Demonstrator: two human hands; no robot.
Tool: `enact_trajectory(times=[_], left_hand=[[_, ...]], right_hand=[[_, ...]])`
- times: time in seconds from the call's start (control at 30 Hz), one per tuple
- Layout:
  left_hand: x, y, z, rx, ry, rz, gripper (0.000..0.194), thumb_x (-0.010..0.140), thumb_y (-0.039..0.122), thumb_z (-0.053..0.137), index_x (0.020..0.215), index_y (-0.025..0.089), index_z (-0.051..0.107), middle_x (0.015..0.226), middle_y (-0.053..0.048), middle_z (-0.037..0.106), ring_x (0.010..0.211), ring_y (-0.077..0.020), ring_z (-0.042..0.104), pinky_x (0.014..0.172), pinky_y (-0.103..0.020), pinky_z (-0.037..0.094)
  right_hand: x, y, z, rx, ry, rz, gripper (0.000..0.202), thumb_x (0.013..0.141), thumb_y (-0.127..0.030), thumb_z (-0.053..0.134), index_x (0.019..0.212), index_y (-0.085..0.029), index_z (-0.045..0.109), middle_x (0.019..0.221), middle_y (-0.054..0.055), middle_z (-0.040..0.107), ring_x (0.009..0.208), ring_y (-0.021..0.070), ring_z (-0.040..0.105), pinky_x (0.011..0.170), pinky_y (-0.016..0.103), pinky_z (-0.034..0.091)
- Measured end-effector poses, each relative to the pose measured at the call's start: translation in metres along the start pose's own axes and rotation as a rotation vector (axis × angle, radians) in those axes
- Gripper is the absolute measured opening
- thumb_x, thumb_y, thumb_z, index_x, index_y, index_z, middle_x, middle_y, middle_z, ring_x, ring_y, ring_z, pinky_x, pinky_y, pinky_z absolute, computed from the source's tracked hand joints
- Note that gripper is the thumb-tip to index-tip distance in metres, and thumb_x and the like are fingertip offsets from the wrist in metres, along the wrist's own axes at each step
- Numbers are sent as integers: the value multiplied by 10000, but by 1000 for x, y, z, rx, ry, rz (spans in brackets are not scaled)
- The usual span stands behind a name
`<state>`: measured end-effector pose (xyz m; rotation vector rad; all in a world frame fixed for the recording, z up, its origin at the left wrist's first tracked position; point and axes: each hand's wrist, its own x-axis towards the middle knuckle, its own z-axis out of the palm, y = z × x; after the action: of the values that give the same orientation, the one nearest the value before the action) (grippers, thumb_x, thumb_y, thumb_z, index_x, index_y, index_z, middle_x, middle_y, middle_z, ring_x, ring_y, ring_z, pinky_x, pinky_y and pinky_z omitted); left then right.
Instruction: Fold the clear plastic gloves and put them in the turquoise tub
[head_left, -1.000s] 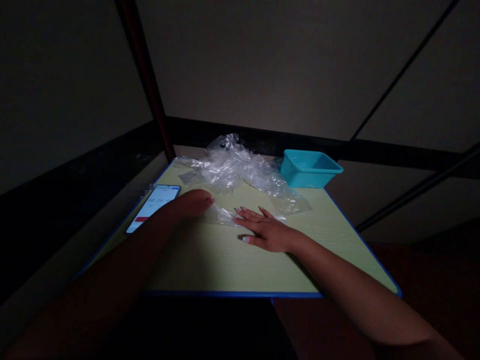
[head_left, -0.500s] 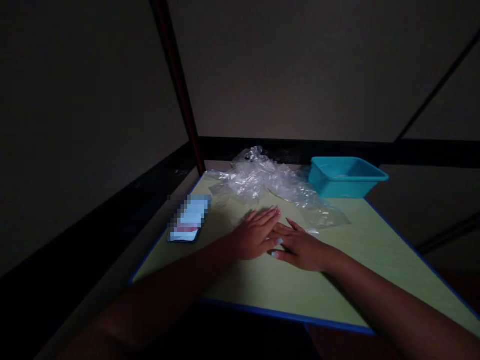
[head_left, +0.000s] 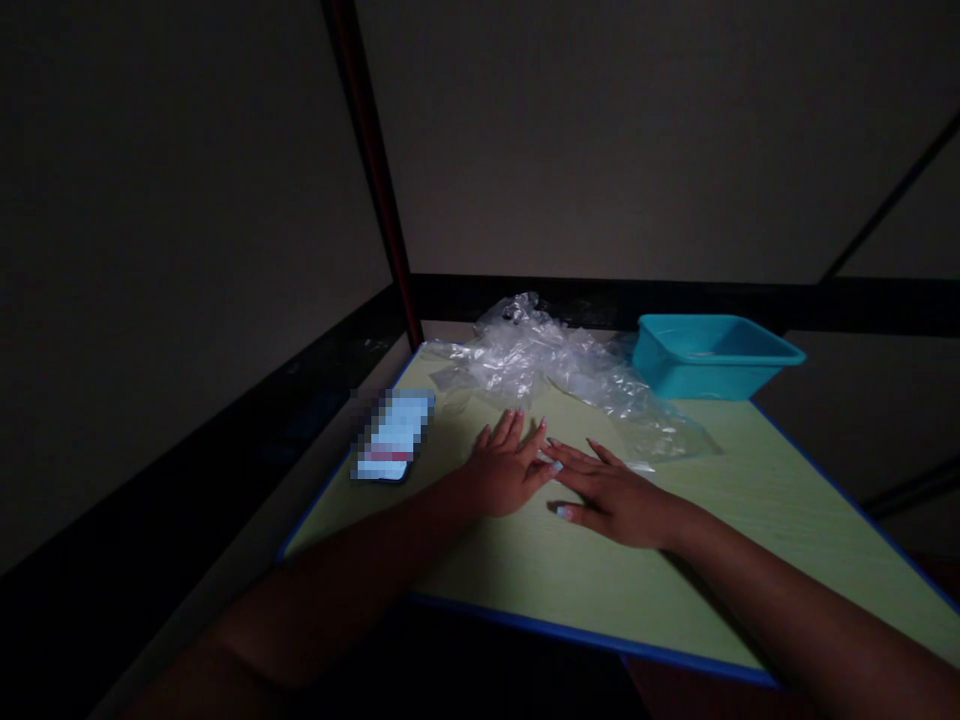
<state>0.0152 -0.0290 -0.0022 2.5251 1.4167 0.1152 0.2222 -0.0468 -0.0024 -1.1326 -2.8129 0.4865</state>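
Observation:
My left hand (head_left: 506,470) lies palm down near the middle of the table, fingers spread, with nothing visible in it. Beside it my right hand (head_left: 619,495) rests flat with its fingers stretched out towards the left. The fingertips of the two hands meet or slightly overlap; whether they touch is hard to tell. Just beyond the hands is a heap of crumpled clear plastic bags (head_left: 525,350). One flatter clear bag (head_left: 679,435) spreads to the right, its near edge close behind my right hand. What lies beneath the palms is hidden.
The pale green table (head_left: 720,540) has a blue edge. A phone (head_left: 395,437) with a lit, blurred screen lies at the left. At the back right corner stands a turquoise plastic basin (head_left: 697,375). Dim walls (head_left: 600,140) rise behind and at the left.
My left hand has slid off the back of my right hand, and its fingers have spread apart. The whole view has shifted slightly, so things appear further right.

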Motion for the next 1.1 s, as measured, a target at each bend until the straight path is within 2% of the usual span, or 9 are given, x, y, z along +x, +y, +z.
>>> enact_trajectory(times=[0.13,0.27,0.37,0.47,0.57,0.63,0.7,0.93,1.1], left_hand=[[-2,-3,4,8,54,-63,713,925,610,266,1496,193,183,1545,-218,97,1424,-361,17,1067,-634,149],[2,-7,5,86,199,-36,675,927,563,342,1473,177,249,1535,-220,171,1424,-357,95,1062,-633,168],[6,-9,0,112,319,20,584,952,451,350,1459,177,262,1530,-196,220,1428,-316,126,1069,-611,178],[11,-14,-7,58,430,88,529,926,366,409,1412,168,348,1501,-172,289,1404,-322,179,1071,-568,225],[14,-19,-13,-34,540,239,387,888,335,462,1220,154,540,1299,-146,488,1255,-293,382,1048,-474,314],[14,-22,-15,-113,488,313,270,902,308,422,1042,167,605,1037,-101,584,1041,-246,515,951,-410,409],[15,-23,-16,-177,368,378,257,917,286,379,958,171,605,952,-77,587,933,-213,550,873,-354,447],[16,-24,-12,-168,100,379,175,870,249,440,940,182,586,927,-51,579,815,-185,557,764,-307,446],[18,-27,-10,-187,47,376,148,845,244,485,956,205,575,910,-19,555,773,-166,547,739,-290,429]], right_hand=[[0,0,-1,9,-15,5,574,926,-487,431,1453,-293,312,1536,99,200,1418,270,178,1098,613,85],[0,-2,-3,44,-4,-2,668,901,-519,463,1475,-249,256,1534,132,191,1421,280,163,1092,622,51],[-1,-3,-10,70,94,-12,725,898,-481,490,1492,-198,185,1516,158,258,1423,276,160,1092,617,46],[-3,1,-20,48,316,73,611,908,-399,492,1448,-184,306,1461,158,386,1382,297,274,1086,613,79],[-5,12,-30,-23,455,201,393,882,-291,534,1244,-137,550,1264,160,567,1208,279,469,1028,480,302],[-8,19,-34,-74,447,329,296,864,-260,557,1121,-128,620,1124,145,622,1092,262,519,933,400,381],[-10,24,-37,-91,418,415,240,844,-273,591,1034,-138,648,1040,119,646,1017,250,539,858,356,401],[-10,19,-40,-91,217,515,327,774,-459,669,912,-164,639,978,99,659,958,251,553,746,312,373],[-4,15,-35,-146,186,493,276,888,-416,527,881,-162,634,943,108,667,924,233,571,717,290,373]])
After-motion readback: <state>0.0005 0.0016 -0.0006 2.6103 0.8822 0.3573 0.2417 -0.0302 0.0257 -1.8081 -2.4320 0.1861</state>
